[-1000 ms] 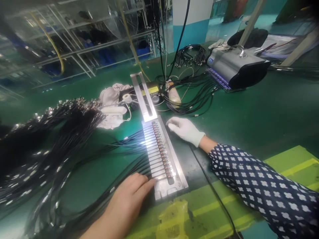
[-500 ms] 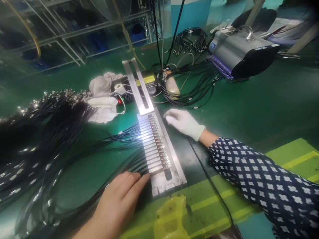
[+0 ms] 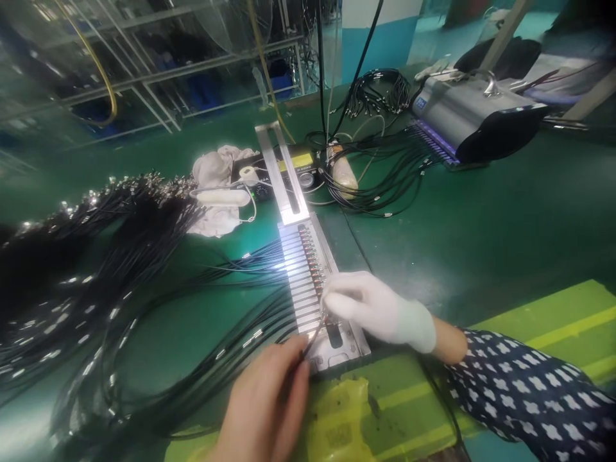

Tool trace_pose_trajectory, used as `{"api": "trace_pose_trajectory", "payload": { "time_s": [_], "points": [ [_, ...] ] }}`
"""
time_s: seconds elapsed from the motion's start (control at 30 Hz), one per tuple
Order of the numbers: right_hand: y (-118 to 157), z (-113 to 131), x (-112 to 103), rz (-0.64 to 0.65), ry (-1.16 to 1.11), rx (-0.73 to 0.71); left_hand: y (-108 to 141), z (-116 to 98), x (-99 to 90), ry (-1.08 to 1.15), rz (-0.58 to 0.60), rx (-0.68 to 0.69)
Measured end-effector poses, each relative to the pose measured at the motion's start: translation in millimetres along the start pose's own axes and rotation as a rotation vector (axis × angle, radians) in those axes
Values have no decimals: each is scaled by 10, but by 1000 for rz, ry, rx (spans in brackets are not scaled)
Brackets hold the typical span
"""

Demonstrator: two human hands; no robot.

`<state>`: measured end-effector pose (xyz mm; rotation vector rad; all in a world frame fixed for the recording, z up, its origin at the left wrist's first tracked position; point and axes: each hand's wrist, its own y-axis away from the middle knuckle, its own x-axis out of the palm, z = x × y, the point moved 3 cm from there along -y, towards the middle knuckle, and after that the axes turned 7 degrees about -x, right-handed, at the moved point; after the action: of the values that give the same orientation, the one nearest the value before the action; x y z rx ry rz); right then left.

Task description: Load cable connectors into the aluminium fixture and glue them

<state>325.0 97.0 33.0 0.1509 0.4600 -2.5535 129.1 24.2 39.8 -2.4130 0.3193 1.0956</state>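
Observation:
In front of me lies a long metal fixture, its slots filled with a row of black cables whose metal ends line up along one side. My bare left hand is closed at the fixture's near left corner, pinching a thin black cable. That cable runs up to my white-gloved right hand, whose thumb and fingertips are pressed together on its end, over the lower end of the row. The cable's tip is hidden by the glove. Beyond the row, a slotted metal lid stands swung open.
A large heap of black cables covers the left side. Behind the fixture sit a black control box, a cloth and a bottle. A grey machine stands far right. Yellow-green tape lines the front edge.
My right hand has come down and toward me, from beside the fixture's upper part onto its lower slots. My left hand has lifted from the cables and now pinches one. The view has shifted slightly.

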Motion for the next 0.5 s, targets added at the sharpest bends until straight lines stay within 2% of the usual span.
{"api": "trace_pose_trajectory", "payload": {
  "time_s": [0.1,0.17,0.37,0.5],
  "points": [
    [1,10,24,44,-32,-2,-116,-43,77,144,81,-173],
    [15,7,34,49,-41,-10,-183,-56,123,219,100,-236],
    [31,-54,42,91,68,-14,-156,-8,222,328,39,-250],
    [36,-80,38,58,74,3,-112,4,227,339,8,-226]
  ]
}}
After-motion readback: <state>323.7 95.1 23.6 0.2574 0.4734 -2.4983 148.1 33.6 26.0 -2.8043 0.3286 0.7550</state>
